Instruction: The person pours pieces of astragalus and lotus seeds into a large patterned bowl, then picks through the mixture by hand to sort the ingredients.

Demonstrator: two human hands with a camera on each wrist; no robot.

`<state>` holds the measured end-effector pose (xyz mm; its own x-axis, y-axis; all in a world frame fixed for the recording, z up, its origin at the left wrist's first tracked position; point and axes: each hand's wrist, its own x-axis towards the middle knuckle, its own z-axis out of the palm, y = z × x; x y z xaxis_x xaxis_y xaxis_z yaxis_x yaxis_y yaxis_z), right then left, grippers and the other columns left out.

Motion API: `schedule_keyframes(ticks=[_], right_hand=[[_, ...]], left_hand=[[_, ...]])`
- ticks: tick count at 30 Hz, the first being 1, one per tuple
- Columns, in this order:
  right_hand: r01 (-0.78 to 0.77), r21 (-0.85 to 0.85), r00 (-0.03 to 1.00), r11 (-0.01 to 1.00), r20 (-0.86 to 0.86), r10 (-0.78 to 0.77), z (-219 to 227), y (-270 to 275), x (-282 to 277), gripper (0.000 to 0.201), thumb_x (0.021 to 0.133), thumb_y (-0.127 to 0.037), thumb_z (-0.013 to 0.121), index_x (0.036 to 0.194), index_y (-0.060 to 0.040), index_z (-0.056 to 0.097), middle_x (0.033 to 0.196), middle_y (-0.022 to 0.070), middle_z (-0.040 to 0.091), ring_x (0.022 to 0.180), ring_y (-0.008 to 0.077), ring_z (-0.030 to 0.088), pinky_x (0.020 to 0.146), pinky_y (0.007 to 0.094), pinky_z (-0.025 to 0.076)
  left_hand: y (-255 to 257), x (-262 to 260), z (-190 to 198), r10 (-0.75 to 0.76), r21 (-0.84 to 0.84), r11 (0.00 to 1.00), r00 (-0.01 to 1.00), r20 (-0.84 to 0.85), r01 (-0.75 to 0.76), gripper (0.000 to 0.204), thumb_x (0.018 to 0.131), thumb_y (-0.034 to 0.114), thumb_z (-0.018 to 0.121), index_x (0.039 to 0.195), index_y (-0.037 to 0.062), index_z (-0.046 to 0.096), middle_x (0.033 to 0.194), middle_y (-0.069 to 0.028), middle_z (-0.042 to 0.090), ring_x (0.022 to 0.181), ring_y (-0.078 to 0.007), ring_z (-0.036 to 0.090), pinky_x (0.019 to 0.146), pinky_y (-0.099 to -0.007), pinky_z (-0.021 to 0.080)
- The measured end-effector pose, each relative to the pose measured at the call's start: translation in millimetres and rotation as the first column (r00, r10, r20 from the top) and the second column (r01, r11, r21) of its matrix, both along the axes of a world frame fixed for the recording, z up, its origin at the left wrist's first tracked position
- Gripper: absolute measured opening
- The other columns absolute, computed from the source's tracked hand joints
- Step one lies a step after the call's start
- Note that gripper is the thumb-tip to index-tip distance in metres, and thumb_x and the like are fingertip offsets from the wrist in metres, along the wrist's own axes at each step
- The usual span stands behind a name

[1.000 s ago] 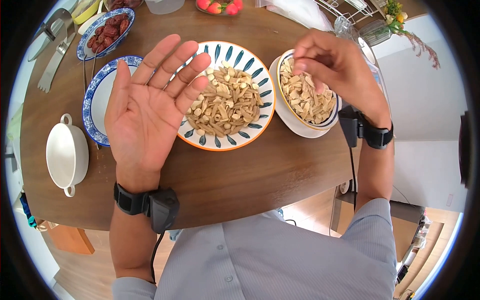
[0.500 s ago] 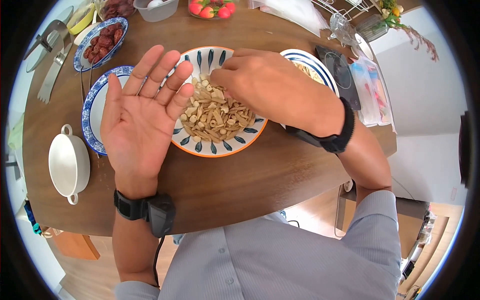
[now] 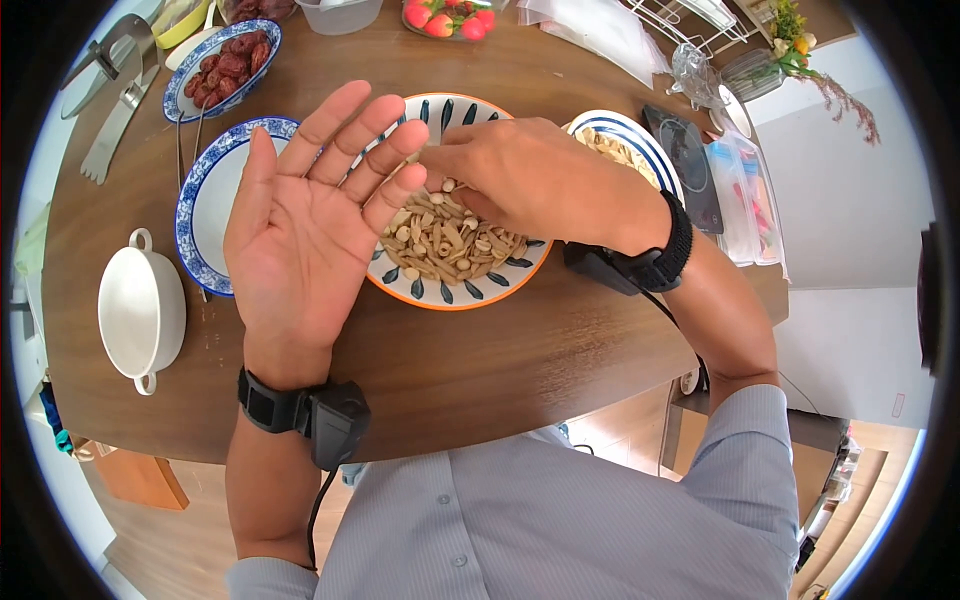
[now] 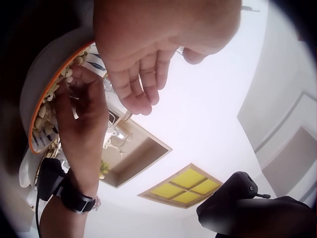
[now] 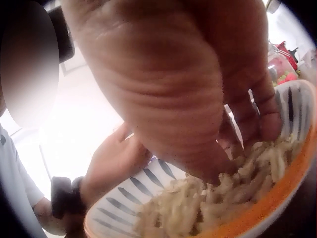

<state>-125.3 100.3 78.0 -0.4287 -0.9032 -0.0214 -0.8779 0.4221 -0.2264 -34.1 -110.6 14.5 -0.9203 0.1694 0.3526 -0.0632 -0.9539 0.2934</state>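
Fingertips (image 5: 257,124) among nuts (image 5: 237,193) in right-wrist view, knuckle-hidden overhead.

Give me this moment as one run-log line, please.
left hand: open, palm up | right hand: fingers in mixed pieces | orange-rimmed bowl: on table

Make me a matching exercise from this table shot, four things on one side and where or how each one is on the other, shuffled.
Things:
1 left hand
2 right hand
3 white two-handled pot
4 bowl of red dates

States:
a far left corner of the table
b fingers down in the orange-rimmed bowl
c palm up, fingers straight
d near left table edge

Pairs: 1-c, 2-b, 3-d, 4-a
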Motion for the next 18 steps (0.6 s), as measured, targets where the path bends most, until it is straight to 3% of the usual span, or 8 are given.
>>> schedule_keyframes(ticks=[4, 6, 9, 10, 12, 13, 16, 18], right_hand=[[0.019, 0.052, 1.0, 0.998, 0.011, -0.019, 1, -1, -4, 0.021, 0.086, -0.008, 0.07, 0.107, -0.006, 0.07, 0.1, 0.0194, 0.073, 0.096, 0.0367, 0.071, 0.079, 0.0458, 0.057], [-0.062, -0.092, 0.998, 0.994, -0.022, 0.06, -5, 1, -6, 0.02, 0.086, -0.011, 0.071, 0.105, -0.0056, 0.07, 0.094, 0.0196, 0.072, 0.093, 0.0369, 0.071, 0.079, 0.0461, 0.057], [-0.07, -0.115, 0.992, 0.991, -0.11, 0.057, -12, -3, 3, 0.02, 0.085, -0.011, 0.073, 0.103, -0.0047, 0.071, 0.09, 0.0193, 0.072, 0.092, 0.0367, 0.071, 0.078, 0.0455, 0.057], [-0.068, -0.116, 0.992, 0.991, -0.111, 0.055, -9, -5, 5, 0.02, 0.085, -0.011, 0.073, 0.103, -0.0047, 0.071, 0.09, 0.0193, 0.072, 0.092, 0.0367, 0.071, 0.078, 0.0455, 0.057], [-0.034, 0.04, 0.994, 0.999, -0.102, 0.038, 1, -8, 7, 0.022, 0.085, -0.013, 0.074, 0.104, -0.0043, 0.071, 0.092, 0.0179, 0.073, 0.095, 0.0358, 0.071, 0.078, 0.0447, 0.056], [-0.034, 0.041, 0.994, 0.999, -0.103, 0.038, 1, -8, 7, 0.022, 0.085, -0.013, 0.074, 0.104, -0.0043, 0.071, 0.092, 0.0179, 0.073, 0.095, 0.0358, 0.071, 0.078, 0.0447, 0.056], [-0.066, 0.018, 0.997, 0.998, -0.041, 0.067, 3, -8, 1, 0.024, 0.083, -0.011, 0.076, 0.105, -0.0043, 0.07, 0.093, 0.0165, 0.073, 0.097, 0.0353, 0.071, 0.081, 0.0438, 0.056], [0.021, 0.034, 0.974, 0.999, 0.223, -0.028, 7, -10, -2, 0.029, 0.08, -0.007, 0.076, 0.108, -0.0036, 0.069, 0.092, 0.0159, 0.073, 0.097, 0.0361, 0.071, 0.084, 0.0444, 0.055]], left_hand=[[1, 0, 0, 0.008, -0.014, 1.0, 1.0, -0.002, -0.008, 0.065, 0.114, 0.043, 0.029, 0.157, -0.0061, 0.03, 0.155, -0.024, 0.047, 0.142, -0.0354, 0.049, 0.118, -0.0489, 0.041], [1, 0, 0, 0.005, -0.013, 1.0, 1.0, -0.004, -0.005, 0.065, 0.114, 0.043, 0.029, 0.157, -0.0061, 0.03, 0.155, -0.0239, 0.047, 0.141, -0.0352, 0.049, 0.117, -0.0488, 0.041], [2, 0, 1, 0.004, -0.023, 1.0, 1.0, -0.019, -0.004, 0.065, 0.114, 0.042, 0.029, 0.157, -0.006, 0.03, 0.155, -0.0238, 0.047, 0.142, -0.0349, 0.049, 0.117, -0.0486, 0.042], [3, 1, 3, 0.005, 0.018, 1.0, 1.0, 0.021, -0.006, 0.067, 0.113, 0.044, 0.028, 0.155, -0.0079, 0.032, 0.152, -0.0261, 0.049, 0.14, -0.0384, 0.05, 0.116, -0.05, 0.043], [3, 2, 4, 0.004, 0.059, 0.998, 0.998, 0.058, -0.007, 0.068, 0.113, 0.045, 0.027, 0.153, -0.0097, 0.035, 0.149, -0.0284, 0.05, 0.138, -0.042, 0.051, 0.114, -0.0514, 0.045], [3, 2, 4, 0.005, 0.059, 0.998, 0.998, 0.06, -0.009, 0.068, 0.113, 0.045, 0.027, 0.153, -0.0097, 0.035, 0.149, -0.0284, 0.05, 0.138, -0.0419, 0.051, 0.114, -0.0513, 0.045], [3, 2, 4, 0.004, 0.063, 0.998, 0.998, 0.056, -0.008, 0.068, 0.113, 0.045, 0.027, 0.153, -0.0097, 0.035, 0.15, -0.0284, 0.05, 0.138, -0.0419, 0.05, 0.113, -0.051, 0.045], [2, 1, 3, 0.004, 0.065, 0.998, 0.999, 0.05, -0.007, 0.068, 0.113, 0.045, 0.027, 0.153, -0.0097, 0.035, 0.15, -0.0284, 0.049, 0.138, -0.0419, 0.05, 0.113, -0.0507, 0.045]])
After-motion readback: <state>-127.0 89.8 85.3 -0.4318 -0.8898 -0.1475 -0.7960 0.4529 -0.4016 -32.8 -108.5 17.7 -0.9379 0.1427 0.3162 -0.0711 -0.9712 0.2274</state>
